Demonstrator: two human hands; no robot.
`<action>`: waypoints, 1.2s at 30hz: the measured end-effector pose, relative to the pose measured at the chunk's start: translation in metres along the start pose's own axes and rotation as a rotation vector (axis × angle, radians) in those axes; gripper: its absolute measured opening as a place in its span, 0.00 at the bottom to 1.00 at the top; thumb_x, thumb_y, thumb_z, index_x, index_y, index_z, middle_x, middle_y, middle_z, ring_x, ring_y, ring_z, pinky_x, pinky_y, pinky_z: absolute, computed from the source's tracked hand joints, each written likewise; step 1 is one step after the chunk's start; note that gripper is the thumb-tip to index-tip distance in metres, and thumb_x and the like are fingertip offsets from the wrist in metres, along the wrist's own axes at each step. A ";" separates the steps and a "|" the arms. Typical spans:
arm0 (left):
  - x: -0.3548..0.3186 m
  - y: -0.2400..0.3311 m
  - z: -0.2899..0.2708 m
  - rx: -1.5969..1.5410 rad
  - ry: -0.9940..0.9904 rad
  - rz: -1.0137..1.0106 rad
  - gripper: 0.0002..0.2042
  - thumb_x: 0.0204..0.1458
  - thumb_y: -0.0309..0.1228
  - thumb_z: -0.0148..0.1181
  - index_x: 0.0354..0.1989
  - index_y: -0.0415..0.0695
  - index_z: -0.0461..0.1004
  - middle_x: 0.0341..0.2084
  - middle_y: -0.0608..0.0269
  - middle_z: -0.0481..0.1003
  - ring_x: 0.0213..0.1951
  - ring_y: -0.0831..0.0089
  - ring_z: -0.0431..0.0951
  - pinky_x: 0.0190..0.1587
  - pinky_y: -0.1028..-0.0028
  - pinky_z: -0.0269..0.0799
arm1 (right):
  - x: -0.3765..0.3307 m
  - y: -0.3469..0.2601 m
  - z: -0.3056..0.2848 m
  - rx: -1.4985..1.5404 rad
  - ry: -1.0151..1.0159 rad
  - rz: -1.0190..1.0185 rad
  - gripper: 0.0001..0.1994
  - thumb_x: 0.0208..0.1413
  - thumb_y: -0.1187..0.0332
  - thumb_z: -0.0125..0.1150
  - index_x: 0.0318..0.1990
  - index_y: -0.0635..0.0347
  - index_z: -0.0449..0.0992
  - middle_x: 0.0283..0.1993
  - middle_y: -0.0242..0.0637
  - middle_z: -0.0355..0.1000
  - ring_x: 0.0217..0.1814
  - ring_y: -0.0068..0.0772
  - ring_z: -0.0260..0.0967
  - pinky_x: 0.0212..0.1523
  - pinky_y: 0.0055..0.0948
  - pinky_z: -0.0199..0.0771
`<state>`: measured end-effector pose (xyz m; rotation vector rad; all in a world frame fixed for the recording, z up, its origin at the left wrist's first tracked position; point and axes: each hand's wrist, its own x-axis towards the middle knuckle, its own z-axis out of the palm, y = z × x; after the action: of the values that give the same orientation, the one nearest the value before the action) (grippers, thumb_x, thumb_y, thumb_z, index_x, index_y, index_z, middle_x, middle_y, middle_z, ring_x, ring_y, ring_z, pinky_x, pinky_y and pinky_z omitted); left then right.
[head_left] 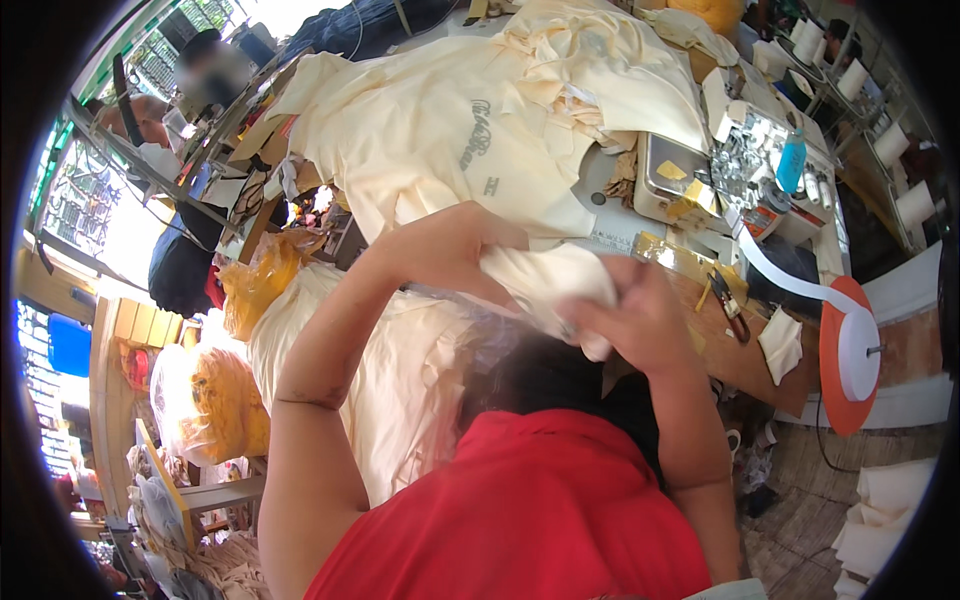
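Between my two hands, in front of my red top, a bunched piece of cream fabric (pixel 560 280) is held up. My left hand (pixel 462 248) grips its left side, with the fingertips partly hidden by the cloth. Around its right edge my right hand (pixel 640 312) is closed, thumb and fingers pressed together and slightly blurred. Beyond them a large cream garment (pixel 400 130) with dark printed lettering lies spread over the work table. More cream cloth (pixel 400 370) drapes down below my left forearm.
To the right stand a sewing machine (pixel 665 180), a white tape roll (pixel 858 350) on an orange disc, and a blue bottle (pixel 791 165). Snips (pixel 733 306) and a small folded cream piece (pixel 780 345) lie on the brown board. Yellow bags (pixel 215 400) are at left.
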<state>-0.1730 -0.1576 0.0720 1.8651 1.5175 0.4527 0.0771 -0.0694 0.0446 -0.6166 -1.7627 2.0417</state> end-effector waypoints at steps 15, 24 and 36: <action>-0.062 0.009 -0.104 -0.080 -0.039 0.008 0.16 0.44 0.32 0.77 0.35 0.37 0.78 0.28 0.62 0.77 0.31 0.73 0.76 0.35 0.71 0.69 | -0.149 -0.006 -0.120 -0.265 0.279 -0.258 0.11 0.43 0.74 0.75 0.26 0.65 0.75 0.29 0.29 0.71 0.29 0.16 0.65 0.29 0.22 0.62; 0.113 0.020 -0.045 0.286 0.634 0.426 0.35 0.38 0.40 0.77 0.57 0.40 0.73 0.52 0.50 0.76 0.55 0.50 0.76 0.59 0.58 0.69 | -0.061 -0.003 -0.083 -0.803 0.491 -0.329 0.08 0.50 0.78 0.70 0.33 0.63 0.74 0.30 0.33 0.71 0.26 0.25 0.66 0.28 0.26 0.63; 0.155 0.109 -0.018 -0.101 0.055 0.624 0.15 0.59 0.35 0.66 0.24 0.38 0.74 0.19 0.67 0.68 0.24 0.82 0.64 0.27 0.74 0.61 | -0.050 -0.006 -0.072 -0.038 0.550 -0.410 0.29 0.52 0.81 0.69 0.61 0.67 0.66 0.47 0.41 0.79 0.44 0.24 0.77 0.45 0.23 0.76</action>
<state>-0.0662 -0.0138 0.1373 2.2365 0.8934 0.8490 0.1585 -0.0360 0.0459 -0.6797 -1.4526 1.3980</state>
